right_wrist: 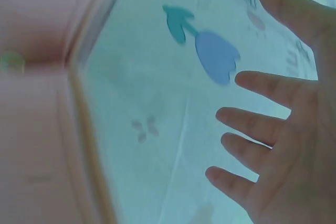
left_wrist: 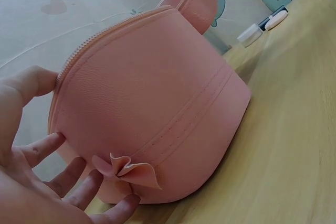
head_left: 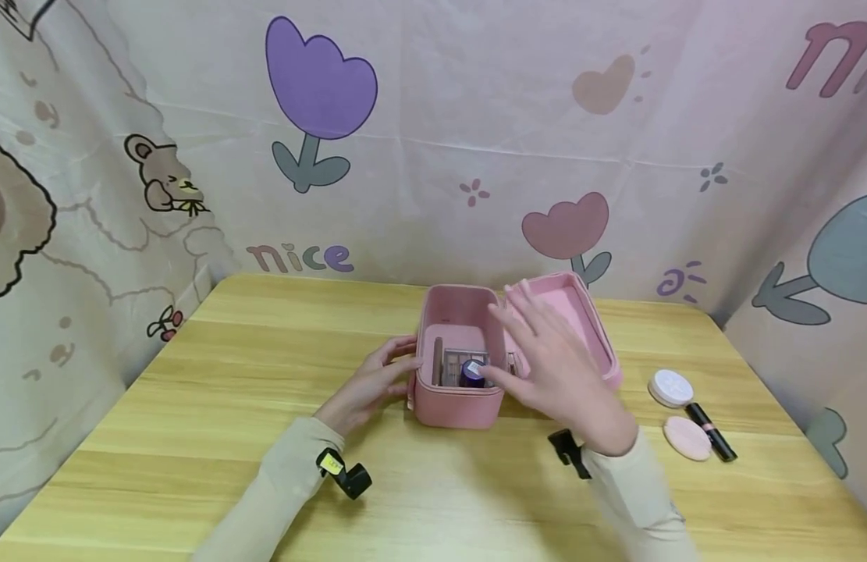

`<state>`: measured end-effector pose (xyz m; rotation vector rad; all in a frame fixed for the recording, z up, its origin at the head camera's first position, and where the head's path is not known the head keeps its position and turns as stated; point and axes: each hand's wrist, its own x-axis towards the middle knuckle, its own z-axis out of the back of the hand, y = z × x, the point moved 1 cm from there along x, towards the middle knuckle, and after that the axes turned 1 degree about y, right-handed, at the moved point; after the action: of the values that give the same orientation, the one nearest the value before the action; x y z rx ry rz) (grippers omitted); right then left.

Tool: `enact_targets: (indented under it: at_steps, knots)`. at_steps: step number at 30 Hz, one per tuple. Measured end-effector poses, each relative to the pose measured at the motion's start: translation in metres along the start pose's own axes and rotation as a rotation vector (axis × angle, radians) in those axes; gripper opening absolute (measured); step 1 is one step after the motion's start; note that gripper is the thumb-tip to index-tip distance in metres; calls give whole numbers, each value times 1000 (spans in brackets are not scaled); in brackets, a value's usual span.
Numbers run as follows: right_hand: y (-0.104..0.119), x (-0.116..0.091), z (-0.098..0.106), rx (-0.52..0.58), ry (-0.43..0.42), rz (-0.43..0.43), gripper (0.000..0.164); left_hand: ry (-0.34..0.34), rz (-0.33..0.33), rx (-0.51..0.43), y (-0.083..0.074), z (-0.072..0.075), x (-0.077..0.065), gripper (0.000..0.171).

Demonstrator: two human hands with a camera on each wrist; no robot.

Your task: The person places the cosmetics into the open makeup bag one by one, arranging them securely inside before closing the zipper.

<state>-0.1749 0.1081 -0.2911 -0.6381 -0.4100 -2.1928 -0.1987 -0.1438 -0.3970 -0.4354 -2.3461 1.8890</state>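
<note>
A pink zip-up cosmetic case [head_left: 456, 407] stands on the table, its lid [head_left: 605, 336] folded open to the right. Inside lie a clear-lidded palette [head_left: 453, 365], a dark blue jar [head_left: 471, 378] with a white label on top, and a brown stick-like item [head_left: 438, 361]. My left hand [head_left: 366, 388] rests against the case's left side; in the left wrist view its fingertips touch the wall near a small bow [left_wrist: 137, 174] and the thumb touches the zipped rim. My right hand [head_left: 556, 367] hovers over the case's right side and lid with fingers spread, holding nothing.
To the right on the wooden table [head_left: 264, 468] lie a white round compact [head_left: 670, 388], a black tube with a pink band [head_left: 711, 432] and a pale pink round puff [head_left: 687, 439]. A printed curtain [head_left: 433, 156] hangs behind the table.
</note>
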Motion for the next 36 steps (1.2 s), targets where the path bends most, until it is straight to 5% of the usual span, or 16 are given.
enact_targets:
  at_steps: [5, 20, 36]
  knots:
    - [-19, -12, 18, -30, -141, -3, 64, -2, 1, 8, -1, 0, 1, 56]
    - [-62, -54, 77, -106, -370, -394, 51, -7, -5, 19, -1, -1, 1, 56]
    - [-120, -108, 110, -127, -92, -849, 61, -14, -6, 37, 0, 0, 0, 56]
